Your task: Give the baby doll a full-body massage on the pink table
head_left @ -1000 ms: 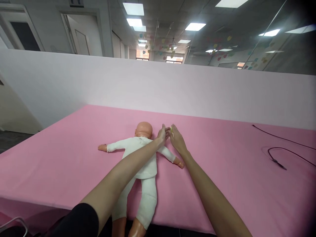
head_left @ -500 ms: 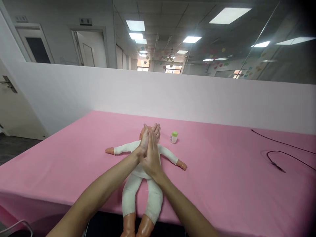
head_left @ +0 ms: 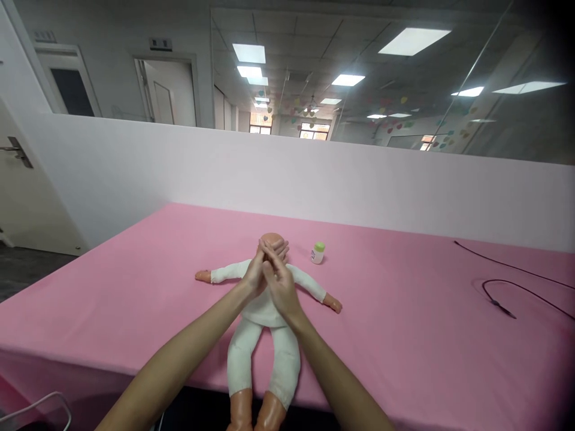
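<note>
A baby doll (head_left: 265, 335) in a white suit lies on its back on the pink table (head_left: 404, 323), arms spread, legs hanging over the near edge. My left hand (head_left: 257, 268) and my right hand (head_left: 279, 282) are pressed palm against palm above the doll's chest, fingers stretched out and crossing, partly hiding its head. Nothing shows between the palms. A small white bottle with a green cap (head_left: 317, 252) stands on the table just right of the doll's head, apart from both hands.
A black cable (head_left: 507, 290) curls on the table's right side. A white partition wall (head_left: 314, 179) runs along the far edge. A door (head_left: 18, 179) is at the left. A thin white wire (head_left: 40, 407) shows at the lower left.
A second ago both hands were at the small bottle to the right of the doll's head. They let it go, moved left over the doll's chest and now rub palm against palm.
</note>
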A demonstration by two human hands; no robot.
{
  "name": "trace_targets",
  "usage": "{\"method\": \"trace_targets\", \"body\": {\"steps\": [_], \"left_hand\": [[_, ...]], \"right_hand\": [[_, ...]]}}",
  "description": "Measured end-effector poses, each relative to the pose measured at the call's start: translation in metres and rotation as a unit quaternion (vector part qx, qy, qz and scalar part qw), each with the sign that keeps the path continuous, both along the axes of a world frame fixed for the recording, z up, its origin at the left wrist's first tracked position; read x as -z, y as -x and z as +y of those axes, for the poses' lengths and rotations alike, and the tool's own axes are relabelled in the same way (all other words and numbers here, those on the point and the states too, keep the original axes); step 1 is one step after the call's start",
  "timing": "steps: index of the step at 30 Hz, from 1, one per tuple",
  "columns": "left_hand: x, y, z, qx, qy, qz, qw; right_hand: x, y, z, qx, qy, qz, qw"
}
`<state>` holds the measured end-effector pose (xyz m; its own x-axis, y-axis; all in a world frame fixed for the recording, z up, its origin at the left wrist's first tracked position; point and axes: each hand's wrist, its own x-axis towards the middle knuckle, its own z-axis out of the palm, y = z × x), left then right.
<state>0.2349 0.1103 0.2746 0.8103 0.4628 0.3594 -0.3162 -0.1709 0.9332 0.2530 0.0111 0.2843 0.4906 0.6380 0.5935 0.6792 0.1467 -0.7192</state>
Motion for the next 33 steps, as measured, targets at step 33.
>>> {"method": "trace_targets", "body": {"steps": [33], "left_hand": [[0.05,0.011,0.022,-0.104,-0.513,0.198,0.829]], "right_hand": [[0.07,-0.057,-0.008,0.108,0.215,-0.123,0.963]]}}
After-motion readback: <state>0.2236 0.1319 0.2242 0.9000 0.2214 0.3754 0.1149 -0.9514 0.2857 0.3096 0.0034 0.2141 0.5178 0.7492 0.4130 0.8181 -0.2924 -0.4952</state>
